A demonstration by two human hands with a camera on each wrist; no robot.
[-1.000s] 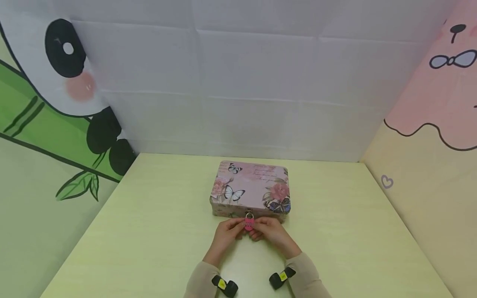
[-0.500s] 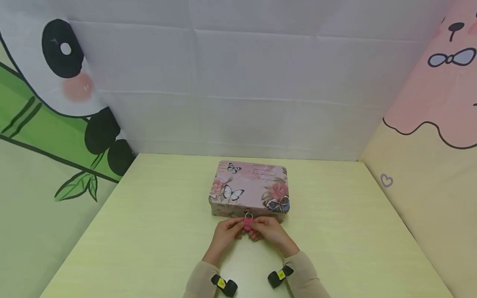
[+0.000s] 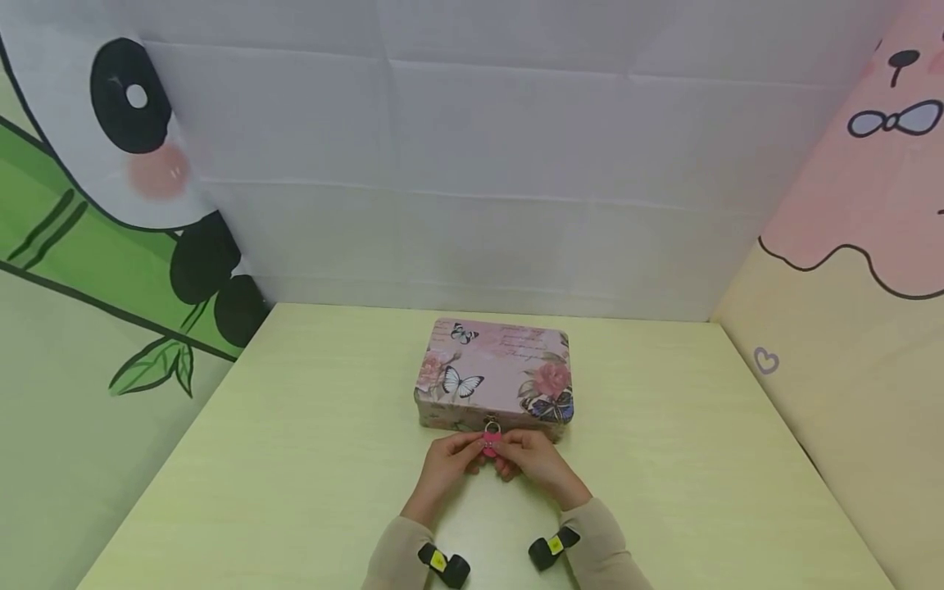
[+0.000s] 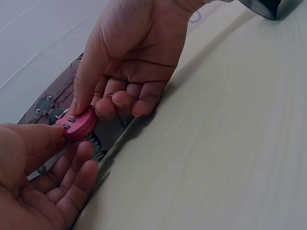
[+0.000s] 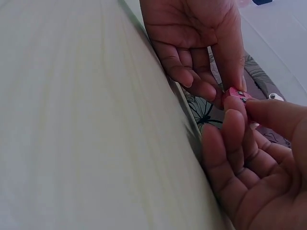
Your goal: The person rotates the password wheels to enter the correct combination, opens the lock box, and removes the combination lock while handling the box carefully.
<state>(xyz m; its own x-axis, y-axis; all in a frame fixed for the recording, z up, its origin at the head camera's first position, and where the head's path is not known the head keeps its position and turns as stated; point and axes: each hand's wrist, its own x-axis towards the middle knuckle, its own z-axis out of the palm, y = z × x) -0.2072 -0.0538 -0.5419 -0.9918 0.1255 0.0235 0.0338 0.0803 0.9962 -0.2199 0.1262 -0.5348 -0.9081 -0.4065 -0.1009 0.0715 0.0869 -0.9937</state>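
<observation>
A pink combination padlock (image 3: 492, 443) with small number dials hangs by its silver shackle at the metal clasp (image 4: 46, 105) of a floral tin box (image 3: 501, 360). From the left side my left hand (image 3: 450, 456) pinches the padlock between thumb and fingers. My right hand (image 3: 540, 457) pinches it from the other side, its thumb beside the dials in the left wrist view. Both hands' other fingers curl loosely below. Much of the padlock (image 5: 236, 94) is covered by fingers in the right wrist view. I cannot read the digits.
The box stands on a pale yellow table (image 3: 310, 459), its lid down. Behind rises a white sheet wall (image 3: 501, 188). Cartoon-printed walls flank the table left and right. Each wrist wears a black camera strap.
Both hands keep their hold on the padlock, and the fingers shift only slightly around it. The box stays where it was.
</observation>
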